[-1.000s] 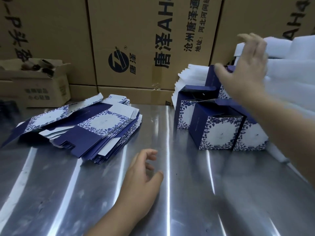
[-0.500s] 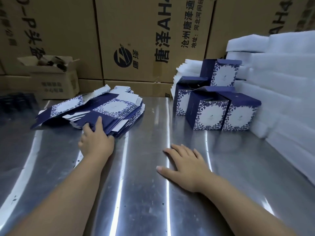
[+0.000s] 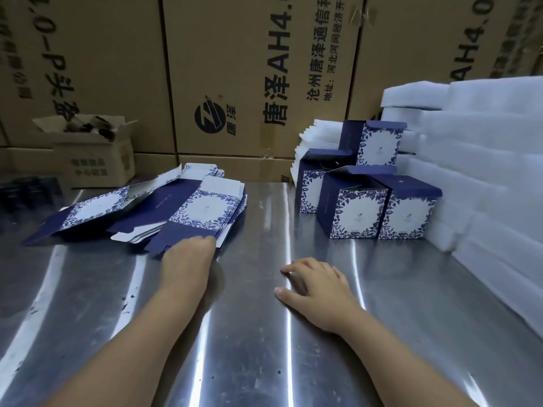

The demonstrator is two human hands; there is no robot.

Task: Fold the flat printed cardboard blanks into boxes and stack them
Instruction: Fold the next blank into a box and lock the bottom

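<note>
Left hand (image 3: 188,258) at near edge of flat blank pile (image 3: 164,212), fingers tucked under or into pile edge and hidden; grip cannot be told. Pile of blue-and-white floral blanks lies toward far-left of steel tabletop (image 3: 264,333). Right hand (image 3: 316,284) palm-down on bare tabletop centre, fingers loosely spread, holding nothing. Folded boxes (image 3: 379,207) clustered far-right, one stacked on top, touching white foam sheets (image 3: 484,177) along right edge. Brown shipping cartons (image 3: 258,74) behind far edge.
</note>
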